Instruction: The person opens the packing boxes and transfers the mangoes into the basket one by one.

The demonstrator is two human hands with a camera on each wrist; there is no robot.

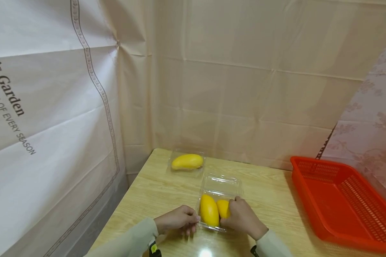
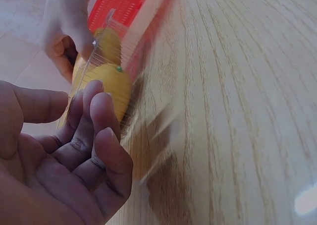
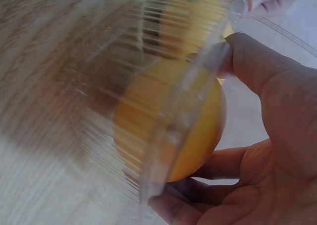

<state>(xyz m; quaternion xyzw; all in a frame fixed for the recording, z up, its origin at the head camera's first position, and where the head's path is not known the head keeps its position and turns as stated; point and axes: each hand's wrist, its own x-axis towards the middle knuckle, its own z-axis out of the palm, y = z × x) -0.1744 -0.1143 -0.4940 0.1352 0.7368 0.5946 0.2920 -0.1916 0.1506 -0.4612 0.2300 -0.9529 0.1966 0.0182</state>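
A clear plastic clamshell box point(image 1: 222, 184) lies on the table with its lid folded back. One yellow mango point(image 1: 209, 210) sits in its left side, and a second mango point(image 1: 223, 208) lies beside it on the right. My left hand point(image 1: 178, 219) pinches the box's left rim between thumb and fingertips, as the left wrist view also shows. On the other side, my right hand point(image 1: 244, 218) holds the second mango, its thumb at the box's near edge and its fingers round the fruit. Through the ribbed plastic wall, the right wrist view shows the held mango point(image 3: 168, 121).
Farther back on the left, another clear box point(image 1: 201, 170) holds one mango point(image 1: 187, 161). A red plastic basket point(image 1: 312, 210) stands at the table's right side. Cloth sheets point(image 1: 228, 89) hang behind the wooden table point(image 1: 161, 192) and along both sides.
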